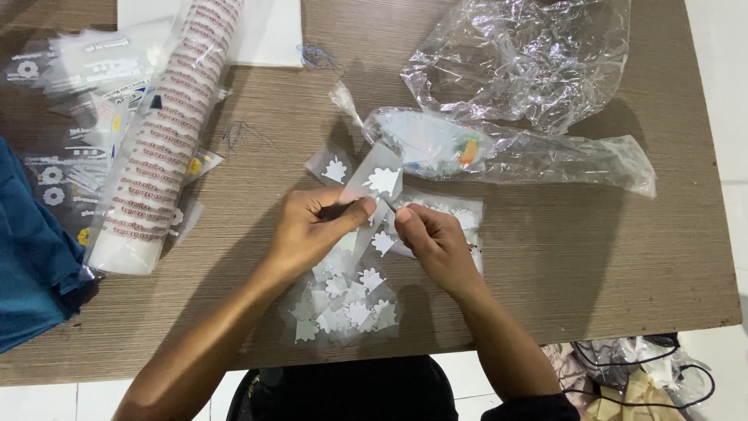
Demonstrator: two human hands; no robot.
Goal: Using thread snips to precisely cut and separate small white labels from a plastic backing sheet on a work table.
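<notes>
Both the left hand (308, 226) and right hand (432, 238) pinch one small clear sticker sheet (378, 181) with a white leaf shape. Beneath them, similar sheets (343, 308) lie piled on the table (592, 257), perhaps loosely overlapping.

Left hand (312, 226) and right hand (432, 238) meet, fingertips pinched.

Bare desk (592, 257) lies open from three to five o'clock of the hands, the widest way through. At twelve to two o'clock a filled plastic bag (499, 152) and crumpled clear plastic (522, 54) block the far side. At nine to eleven o'clock a sleeve of stacked cups (167, 132) bars the left. At six o'clock small cut-outs (347, 300) cover the near edge.
</notes>
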